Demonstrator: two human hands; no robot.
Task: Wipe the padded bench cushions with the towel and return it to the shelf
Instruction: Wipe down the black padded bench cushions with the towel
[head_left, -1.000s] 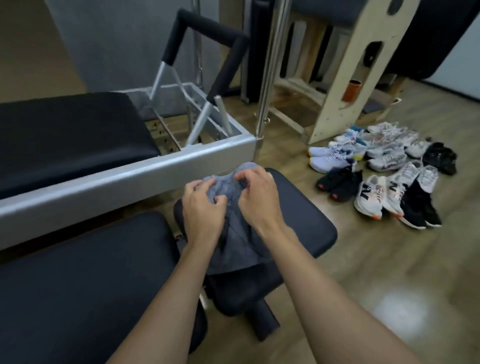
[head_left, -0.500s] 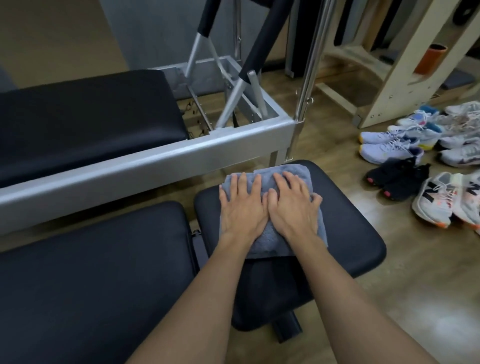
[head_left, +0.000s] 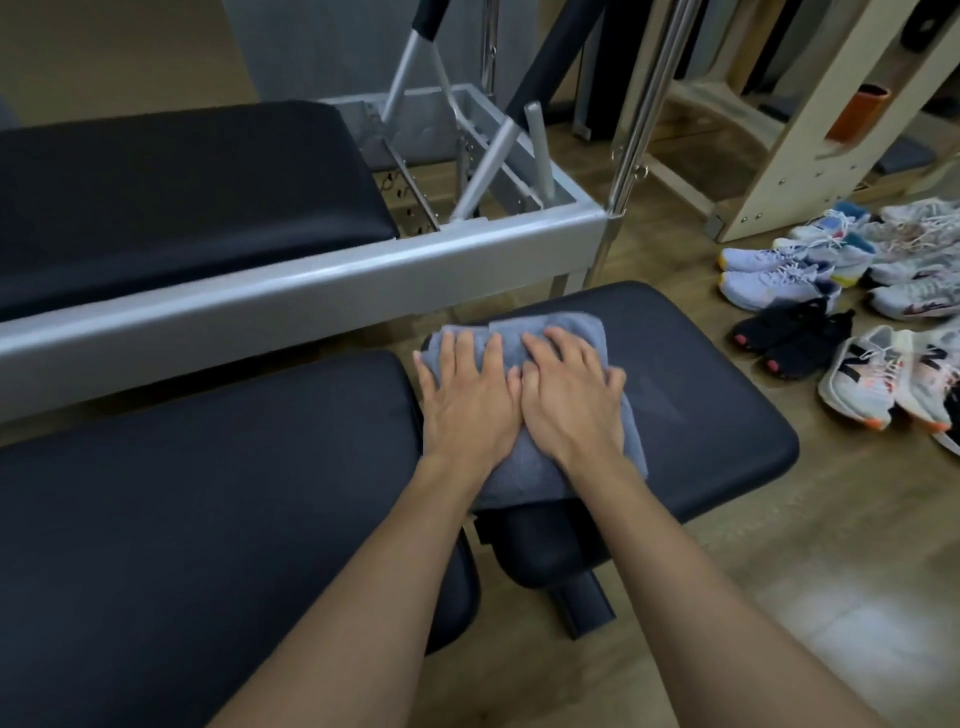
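Towel (head_left: 524, 467), grey and folded, lies flat on the small black seat cushion (head_left: 691, 415) under both of my hands.

I press my left hand (head_left: 467, 400) and right hand (head_left: 571, 405) side by side on it, fingers spread and flat, gripping nothing, so I judge the wiping step is in hand on this pad. The long black cushion (head_left: 208, 493) just beside it likely comes next, which calls for sliding the towel across the gap while keeping even pressure. No shelf for the return is clearly in view. On the floor (head_left: 727, 597), a white sneaker (head_left: 862, 384) shows a bold "N"; I can read no other writing.
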